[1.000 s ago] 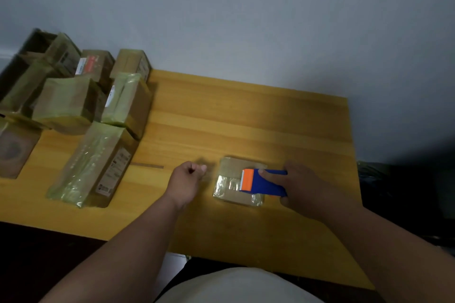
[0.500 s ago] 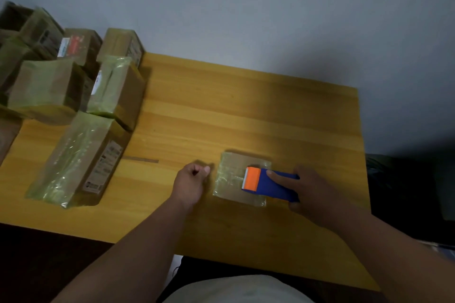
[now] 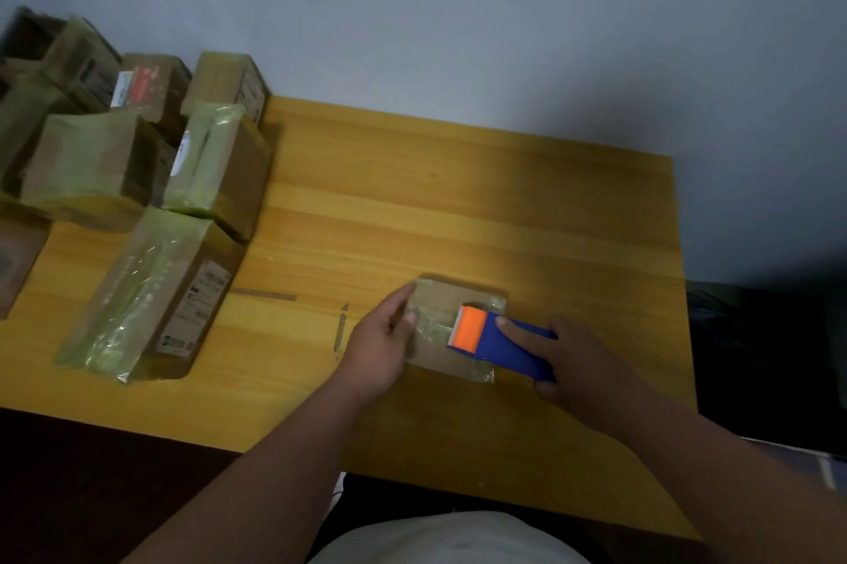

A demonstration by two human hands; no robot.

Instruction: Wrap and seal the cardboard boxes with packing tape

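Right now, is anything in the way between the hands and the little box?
Nothing visible. The left hand already touches the small box at its left edge, and the right hand holds the blue tape dispenser right on top of it.

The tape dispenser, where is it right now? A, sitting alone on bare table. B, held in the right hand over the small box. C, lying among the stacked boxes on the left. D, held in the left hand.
B: the right hand grips the tape dispenser over the small box.

Both hands point(image 3: 380, 345) point(image 3: 582, 361) forward (fingers curled)
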